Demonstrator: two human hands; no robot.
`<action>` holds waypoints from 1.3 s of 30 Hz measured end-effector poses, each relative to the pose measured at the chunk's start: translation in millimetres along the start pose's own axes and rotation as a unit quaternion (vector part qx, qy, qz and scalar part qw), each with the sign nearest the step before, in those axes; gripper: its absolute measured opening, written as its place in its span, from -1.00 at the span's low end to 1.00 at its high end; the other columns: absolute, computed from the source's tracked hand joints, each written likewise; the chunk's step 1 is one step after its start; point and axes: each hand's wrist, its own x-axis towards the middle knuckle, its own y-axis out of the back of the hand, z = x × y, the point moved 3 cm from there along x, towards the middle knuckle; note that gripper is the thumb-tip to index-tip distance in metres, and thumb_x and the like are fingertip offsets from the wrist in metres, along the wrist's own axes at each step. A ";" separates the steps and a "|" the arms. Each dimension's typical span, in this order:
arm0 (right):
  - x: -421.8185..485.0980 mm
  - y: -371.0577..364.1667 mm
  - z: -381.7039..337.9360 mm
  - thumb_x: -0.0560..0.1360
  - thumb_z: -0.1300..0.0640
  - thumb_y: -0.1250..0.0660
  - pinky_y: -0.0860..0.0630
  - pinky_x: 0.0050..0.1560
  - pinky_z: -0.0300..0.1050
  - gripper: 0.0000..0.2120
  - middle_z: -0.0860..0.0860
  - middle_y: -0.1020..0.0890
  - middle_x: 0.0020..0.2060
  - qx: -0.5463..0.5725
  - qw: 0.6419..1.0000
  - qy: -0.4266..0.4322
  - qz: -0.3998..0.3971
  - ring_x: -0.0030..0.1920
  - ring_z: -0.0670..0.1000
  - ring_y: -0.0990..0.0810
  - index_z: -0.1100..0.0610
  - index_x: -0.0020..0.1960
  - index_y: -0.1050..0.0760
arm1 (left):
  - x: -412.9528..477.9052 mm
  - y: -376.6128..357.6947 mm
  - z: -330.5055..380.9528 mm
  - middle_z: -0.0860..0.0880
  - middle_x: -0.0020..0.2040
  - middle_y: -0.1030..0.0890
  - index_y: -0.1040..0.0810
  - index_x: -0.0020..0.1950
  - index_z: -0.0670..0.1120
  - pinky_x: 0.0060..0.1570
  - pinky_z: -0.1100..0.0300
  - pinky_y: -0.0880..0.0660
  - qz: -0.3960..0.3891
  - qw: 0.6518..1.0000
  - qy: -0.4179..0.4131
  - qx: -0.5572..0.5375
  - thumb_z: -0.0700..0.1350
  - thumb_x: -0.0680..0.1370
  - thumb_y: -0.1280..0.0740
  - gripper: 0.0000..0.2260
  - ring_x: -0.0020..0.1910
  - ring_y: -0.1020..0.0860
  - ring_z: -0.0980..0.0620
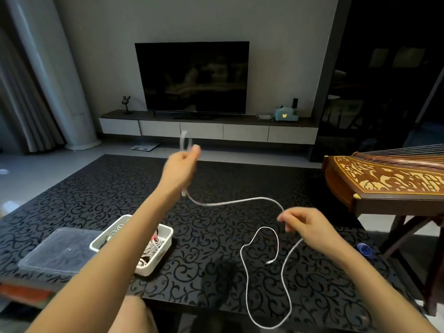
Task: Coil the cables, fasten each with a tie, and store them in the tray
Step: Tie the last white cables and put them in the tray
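A black patterned counter (108,188) is set before a television (192,78), with curtains (21,92) at the left and a stringed instrument (384,181) off its right edge. A white cable (240,200) is gripped by the raised, blurred left hand (182,164) and pinched by the right hand (310,227). Its slack is looped on the near right part of the counter. A white tray (153,267) holding cables lies at the near left, beside a clear lid (60,248).
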 end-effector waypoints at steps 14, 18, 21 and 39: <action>32.6 -15.3 -96.2 0.54 0.10 -0.27 -0.31 -0.35 -0.11 -0.64 0.06 -0.45 -0.54 -0.072 0.987 0.067 0.129 -0.47 0.01 -0.36 0.22 -0.38 -0.55 | -49.6 -76.7 4.9 0.11 -0.38 -0.33 -0.43 -0.10 -0.07 -0.43 0.30 -0.11 -0.361 0.917 0.081 -0.150 -0.09 0.41 -0.35 -0.85 -0.43 -0.25 0.17; 32.1 -16.1 -92.8 0.55 0.12 -0.27 -0.38 -0.41 -0.24 -0.67 -0.06 -0.44 -0.61 0.046 0.988 0.032 0.142 -0.54 -0.13 -0.37 0.21 -0.34 -0.60 | -55.0 -82.5 -0.8 0.06 -0.35 -0.27 -0.40 -0.12 -0.06 -0.43 0.30 -0.10 -0.341 0.924 0.097 -0.140 -0.13 0.57 -0.16 -0.91 -0.41 -0.24 0.15; 31.1 -18.6 -94.0 0.54 0.20 -0.30 -0.47 -0.46 -0.30 -0.80 -0.03 -0.54 -0.56 0.137 0.981 0.012 0.139 -0.57 -0.13 -0.50 0.22 -0.22 -0.61 | -61.2 -90.0 -0.9 0.06 -0.35 -0.33 -0.40 -0.24 -0.01 -0.32 0.25 -0.25 -0.346 0.927 0.076 -0.122 -0.06 0.62 -0.08 -0.74 -0.37 -0.28 0.13; 34.5 -30.8 -75.3 0.61 -0.05 -0.16 -0.54 0.14 -0.01 -0.74 -0.05 -0.68 -0.13 0.114 0.992 0.012 0.049 -0.04 -0.06 -0.64 -0.02 0.09 -0.59 | -39.7 -83.2 1.1 0.07 -0.52 -0.23 -0.39 -0.18 -0.13 -0.42 0.24 -0.42 -0.164 0.900 0.132 -0.382 0.00 0.68 0.00 -0.65 -0.57 -0.26 0.12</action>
